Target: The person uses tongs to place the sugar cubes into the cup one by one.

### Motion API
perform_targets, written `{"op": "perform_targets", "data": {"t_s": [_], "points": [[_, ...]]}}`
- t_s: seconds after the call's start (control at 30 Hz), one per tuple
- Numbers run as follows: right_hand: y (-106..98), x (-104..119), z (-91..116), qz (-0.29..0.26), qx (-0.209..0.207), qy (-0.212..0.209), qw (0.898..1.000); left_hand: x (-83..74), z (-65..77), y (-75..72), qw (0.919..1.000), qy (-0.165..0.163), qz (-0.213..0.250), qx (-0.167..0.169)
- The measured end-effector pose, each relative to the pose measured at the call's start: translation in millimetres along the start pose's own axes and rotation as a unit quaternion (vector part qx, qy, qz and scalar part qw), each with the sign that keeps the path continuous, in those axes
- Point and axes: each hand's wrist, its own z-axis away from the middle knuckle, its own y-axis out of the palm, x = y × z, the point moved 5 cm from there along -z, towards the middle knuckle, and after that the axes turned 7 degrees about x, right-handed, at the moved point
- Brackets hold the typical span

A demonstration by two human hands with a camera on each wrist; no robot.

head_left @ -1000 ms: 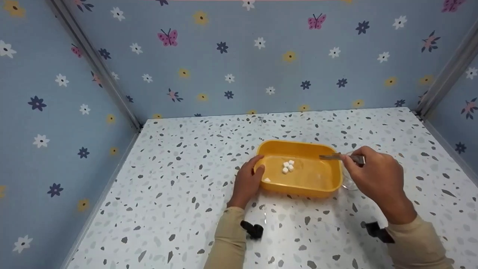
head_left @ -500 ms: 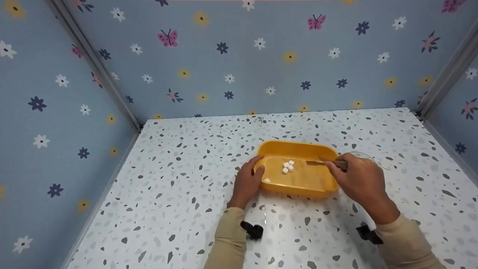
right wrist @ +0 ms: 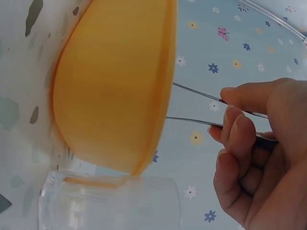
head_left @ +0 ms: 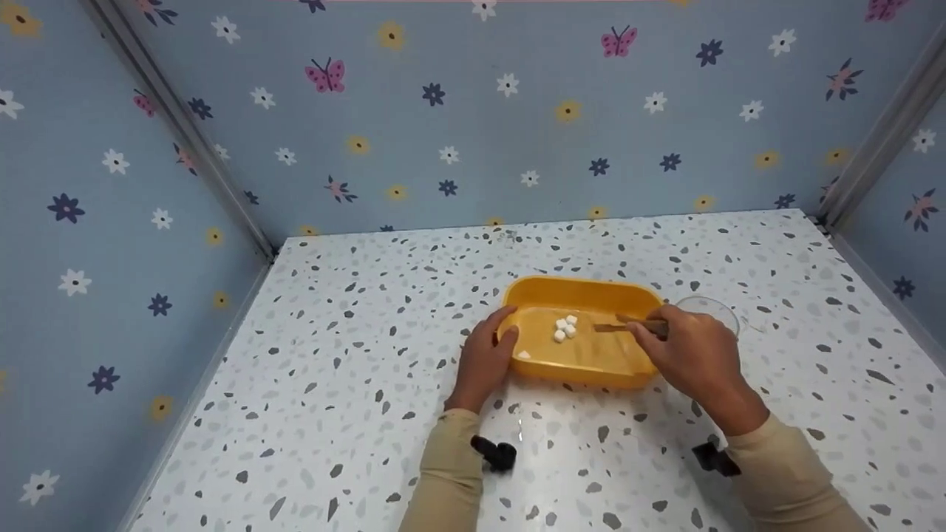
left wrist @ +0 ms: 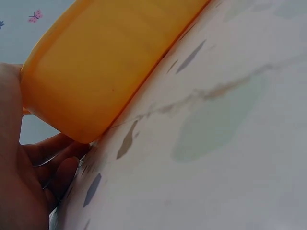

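Note:
My left hand (head_left: 482, 363) holds the left end of a yellow rectangular tub (head_left: 576, 374), thumb over the rim and the other fingers against its outside. In the left wrist view, those fingers (left wrist: 62, 175) curl by the tub's lower corner. My right hand (head_left: 698, 358) pinches thin metal tongs (head_left: 610, 328) between thumb and fingers. Over the tub's floor, the tips point left, their two arms (right wrist: 194, 120) spread apart with nothing seen between them. Several small white cubes (head_left: 566, 328) sit bunched just left of the tips. A white piece (head_left: 524, 355) shows at the tub's near left corner.
Right of the tub, partly behind my right hand, stands a clear glass (right wrist: 110, 206), its round rim (head_left: 709, 298) visible from above. Flower-patterned blue walls (head_left: 502, 133) enclose the speckled white tabletop (head_left: 355, 355) at the back and both sides.
My right hand has moved left with the tongs, bringing their tips from the tub's right rim to near the white cubes. My left hand keeps its hold on the tub.

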Motion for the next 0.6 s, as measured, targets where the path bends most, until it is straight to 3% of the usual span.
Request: {"op": "perform_targets", "data": {"t_s": [0.33, 0.6], "points": [[16, 0, 0, -0.015, 0.018, -0.014, 1.0, 1.6, 0.6, -0.2, 0.9999, -0.011, -0.005, 0.0], [25, 1, -1, -0.017, 0.017, -0.017, 1.0, -0.4, 0.0, 0.1, 0.9999, 0.004, -0.006, -0.007]]}}
